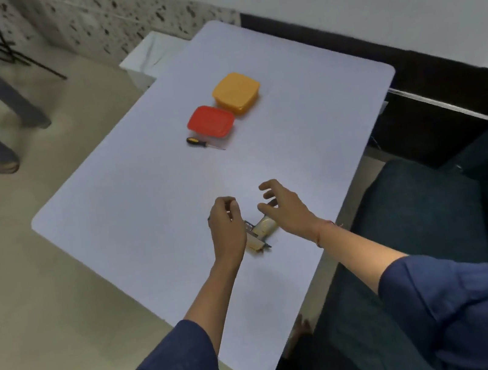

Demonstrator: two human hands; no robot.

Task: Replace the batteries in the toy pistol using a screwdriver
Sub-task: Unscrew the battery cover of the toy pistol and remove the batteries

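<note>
The toy pistol [261, 230] lay on the near desk [143, 200] between my hands: right hand [285, 210] fingers [266, 186] spread, left hand [227, 229] curled, around what I couldn't tell. Unscrewing seemed not yet begun. Next I'd need to reach the far screwdriver [204, 142].

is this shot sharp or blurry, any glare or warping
Head view: the left hand, right hand and toy pistol are smeared by blur; the screwdriver is a little sharper; the table edges bow from the wide lens; light is even, with no glare.
</note>
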